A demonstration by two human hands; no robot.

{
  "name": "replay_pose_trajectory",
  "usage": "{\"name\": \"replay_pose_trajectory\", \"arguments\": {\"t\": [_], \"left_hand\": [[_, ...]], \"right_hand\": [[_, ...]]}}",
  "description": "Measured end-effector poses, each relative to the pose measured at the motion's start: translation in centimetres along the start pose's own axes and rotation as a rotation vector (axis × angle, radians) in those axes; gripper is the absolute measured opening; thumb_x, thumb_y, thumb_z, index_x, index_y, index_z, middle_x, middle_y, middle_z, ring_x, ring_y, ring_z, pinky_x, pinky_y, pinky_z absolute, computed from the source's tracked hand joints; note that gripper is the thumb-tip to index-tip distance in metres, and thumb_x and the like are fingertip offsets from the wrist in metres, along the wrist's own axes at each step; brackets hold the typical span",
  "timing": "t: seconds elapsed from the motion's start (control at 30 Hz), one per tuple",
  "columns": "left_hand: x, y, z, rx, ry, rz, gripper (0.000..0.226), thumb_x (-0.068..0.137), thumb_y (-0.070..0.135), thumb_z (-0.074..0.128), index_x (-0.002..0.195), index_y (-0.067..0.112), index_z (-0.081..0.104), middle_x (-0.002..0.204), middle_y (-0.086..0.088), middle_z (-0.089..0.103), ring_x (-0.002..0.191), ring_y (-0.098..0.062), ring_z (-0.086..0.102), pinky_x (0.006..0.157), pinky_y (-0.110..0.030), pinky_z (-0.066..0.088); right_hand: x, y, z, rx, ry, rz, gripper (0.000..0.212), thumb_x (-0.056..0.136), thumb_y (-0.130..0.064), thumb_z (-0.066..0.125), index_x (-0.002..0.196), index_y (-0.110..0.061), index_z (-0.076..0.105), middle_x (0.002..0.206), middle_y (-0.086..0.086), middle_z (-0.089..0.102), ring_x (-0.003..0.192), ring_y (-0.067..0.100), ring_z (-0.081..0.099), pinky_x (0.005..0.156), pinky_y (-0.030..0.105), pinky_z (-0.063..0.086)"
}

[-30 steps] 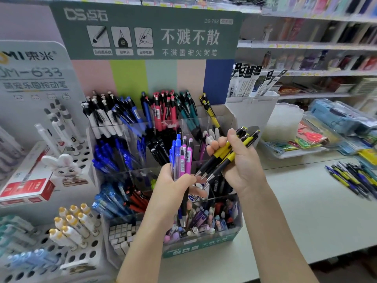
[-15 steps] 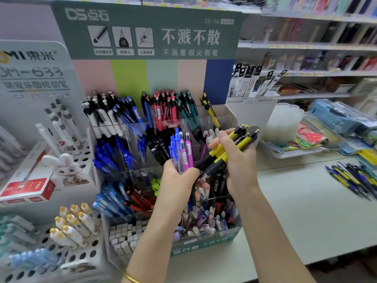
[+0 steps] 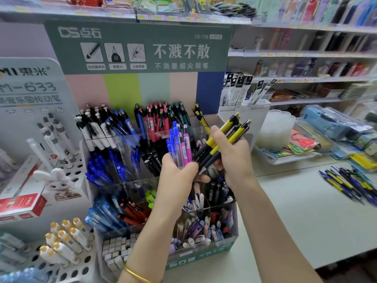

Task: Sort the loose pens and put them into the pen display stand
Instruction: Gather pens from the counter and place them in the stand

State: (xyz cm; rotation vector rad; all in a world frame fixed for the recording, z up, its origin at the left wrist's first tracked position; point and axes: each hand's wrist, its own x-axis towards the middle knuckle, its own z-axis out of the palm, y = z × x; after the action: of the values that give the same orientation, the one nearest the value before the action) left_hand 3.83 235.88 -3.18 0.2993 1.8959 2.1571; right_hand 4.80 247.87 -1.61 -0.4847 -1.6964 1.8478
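both hands gripping pen bunches over the pen display stand point(image 3: 228, 237)

left hand point(image 3: 179, 176) is fisted round a bunch of blue & pink pens point(image 3: 180, 146), tips pointing up, forearm rising from bottom centre w/ a gold bracelet point(image 3: 138, 275) at the wrist. right hand point(image 3: 230, 152), just beside it on the right, is clamped on yellow-black pens point(image 3: 228, 135) that slant up-right past the thumb, their dark ends sticking out below-left toward the left hand's fingers; wrist bent, forearm coming from lower right. stand compartments sit under & behind both hands, already holding sorted pens. loose pens point(image 3: 350, 180) lie on the table point(image 3: 306, 221), well right of the right hand.
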Motion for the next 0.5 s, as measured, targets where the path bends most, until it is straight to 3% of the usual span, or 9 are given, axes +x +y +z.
{"name": "replay_pose_trajectory", "arguments": {"t": [0.07,0.17,0.3,0.37,0.5], "left_hand": [[0.9,0.4,0.0,-0.003,0.0,0.024,0.02,0.092,0.004,0.052,0.105,0.017,0.044,0.073,-0.009,0.069,0.059,-0.02,0.061,0.046,-0.029,0.044],[1.8,1.1,0.3,-0.013,-0.003,0.062,0.025,0.088,0.003,0.058,0.106,0.017,0.046,0.071,-0.006,0.07,0.057,-0.018,0.056,0.051,-0.03,0.045],[2.3,1.8,0.7,-0.066,-0.025,0.069,0.024,0.087,0.0,0.059,0.106,0.009,0.047,0.076,-0.013,0.063,0.054,-0.014,0.053,0.047,-0.027,0.044],[2.5,2.0,0.9,-0.082,-0.034,0.066,0.022,0.088,0.0,0.058,0.103,0.012,0.048,0.079,-0.017,0.064,0.054,-0.015,0.052,0.047,-0.028,0.043],[2.6,2.0,0.9,-0.11,-0.051,0.043,0.021,0.089,0.0,0.056,0.103,0.012,0.048,0.081,-0.02,0.063,0.053,-0.015,0.049,0.047,-0.028,0.042]], "right_hand": [[1.7,-1.5,-0.1,-0.047,0.058,-0.102,0.028,0.089,-0.028,0.065,0.064,-0.016,0.059,0.054,-0.008,0.059,0.046,0.003,0.054,0.048,0.019,0.042],[4.8,-3.1,0.3,-0.167,0.137,-0.303,0.027,0.089,-0.028,0.066,0.066,-0.014,0.06,0.059,-0.008,0.059,0.053,-0.002,0.056,0.057,0.014,0.043],[8.7,-3.0,1.4,-0.38,0.162,-0.532,0.032,0.087,-0.035,0.065,0.071,-0.009,0.058,0.068,0.0,0.059,0.067,0.013,0.056,0.064,0.022,0.041],[9.8,-2.4,1.8,-0.523,0.103,-0.56,0.029,0.087,-0.035,0.066,0.071,-0.014,0.054,0.072,-0.002,0.055,0.067,0.013,0.052,0.061,0.018,0.039],[10.4,-0.8,2.2,-0.985,0.067,-0.551,0.033,0.091,-0.046,0.056,0.09,-0.014,0.061,0.088,0.003,0.062,0.084,0.024,0.058,0.065,0.03,0.036]]}}
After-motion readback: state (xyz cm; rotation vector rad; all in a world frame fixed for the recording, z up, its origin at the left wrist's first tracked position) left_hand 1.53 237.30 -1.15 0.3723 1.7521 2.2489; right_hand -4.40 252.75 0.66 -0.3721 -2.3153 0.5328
